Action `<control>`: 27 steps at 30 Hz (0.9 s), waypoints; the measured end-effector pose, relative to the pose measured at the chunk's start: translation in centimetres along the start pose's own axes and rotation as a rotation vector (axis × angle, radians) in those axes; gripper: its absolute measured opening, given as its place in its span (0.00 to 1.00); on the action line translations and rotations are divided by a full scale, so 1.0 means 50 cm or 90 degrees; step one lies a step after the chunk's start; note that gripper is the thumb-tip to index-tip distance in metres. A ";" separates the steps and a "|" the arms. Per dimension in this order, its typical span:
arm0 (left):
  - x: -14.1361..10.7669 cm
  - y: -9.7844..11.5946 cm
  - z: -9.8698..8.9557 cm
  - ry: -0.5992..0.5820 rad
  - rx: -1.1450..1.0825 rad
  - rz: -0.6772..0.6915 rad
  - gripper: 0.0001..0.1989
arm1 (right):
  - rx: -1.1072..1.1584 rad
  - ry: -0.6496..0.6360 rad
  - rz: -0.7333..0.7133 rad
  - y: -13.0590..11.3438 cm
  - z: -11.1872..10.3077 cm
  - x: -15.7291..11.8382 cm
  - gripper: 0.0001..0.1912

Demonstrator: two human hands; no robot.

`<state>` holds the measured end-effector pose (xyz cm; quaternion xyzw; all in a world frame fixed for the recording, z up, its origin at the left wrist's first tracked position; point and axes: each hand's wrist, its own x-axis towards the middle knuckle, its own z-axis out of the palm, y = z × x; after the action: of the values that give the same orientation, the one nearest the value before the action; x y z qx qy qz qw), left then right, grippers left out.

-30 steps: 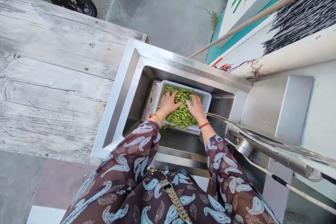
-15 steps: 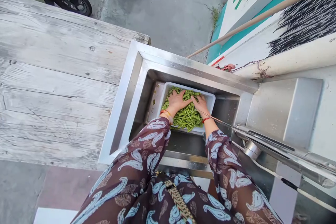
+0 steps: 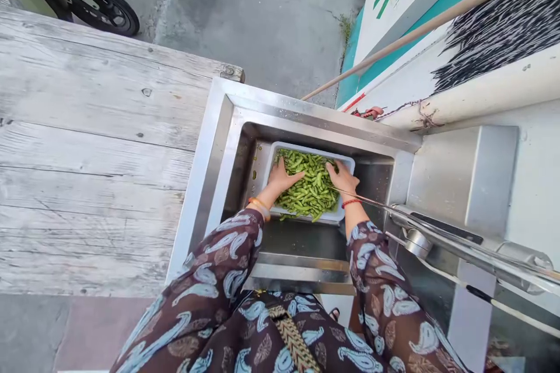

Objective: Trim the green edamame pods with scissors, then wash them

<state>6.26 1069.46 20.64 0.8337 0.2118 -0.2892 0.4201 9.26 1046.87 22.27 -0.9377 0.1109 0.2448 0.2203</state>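
Observation:
A heap of green edamame pods (image 3: 311,189) fills a white rectangular tray (image 3: 347,162) inside the steel sink (image 3: 280,239). At the tray's left side is my left hand (image 3: 281,178), thumb stretched inward across the pods and fingers pointing away along the edge. My right hand (image 3: 343,178) rests at the right side, its thumb on the pods and its fingers spread over the right rim. Both hands are open and touch the outer parts of the heap. Some fingertips are hard to make out. A few pods hang over the near rim.
A thin metal spout (image 3: 371,203) reaches in from the right, crossing my right wrist. Left of the sink stands a weathered wooden table (image 3: 96,186). Beyond the sink a wooden pole (image 3: 415,35) leans diagonally, and a motorbike wheel (image 3: 114,16) shows at upper left.
My hands have moved apart, from the middle of the heap out to the tray's left and right sides. More pods show between them. The camera view has shifted slightly.

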 end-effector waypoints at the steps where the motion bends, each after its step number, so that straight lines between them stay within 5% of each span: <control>1: 0.019 0.007 0.006 -0.003 -0.004 -0.017 0.56 | -0.005 -0.014 -0.015 -0.019 0.014 0.018 0.36; 5: 0.043 0.025 -0.002 -0.039 0.039 0.016 0.55 | 0.005 -0.075 -0.105 -0.065 0.040 0.022 0.32; 10: -0.040 0.003 -0.050 -0.068 0.095 0.262 0.40 | 0.067 -0.084 -0.245 -0.012 -0.017 -0.091 0.30; 13: -0.100 -0.015 -0.057 -0.093 0.196 0.332 0.49 | 0.106 -0.087 -0.330 0.038 -0.040 -0.160 0.33; 16: -0.133 -0.025 -0.030 -0.131 0.308 0.310 0.62 | 0.037 -0.109 -0.320 0.048 -0.006 -0.187 0.45; 21: -0.103 0.009 0.011 -0.080 0.409 0.280 0.66 | -0.090 -0.020 -0.230 0.005 0.070 -0.128 0.60; 27: -0.048 0.054 -0.033 -0.029 0.298 0.304 0.43 | -0.020 -0.011 -0.241 0.016 0.005 -0.048 0.34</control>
<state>6.57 1069.06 24.56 0.9268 -0.0708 -0.2423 0.2780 6.86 1046.52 22.98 -0.9430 -0.0734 0.2083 0.2488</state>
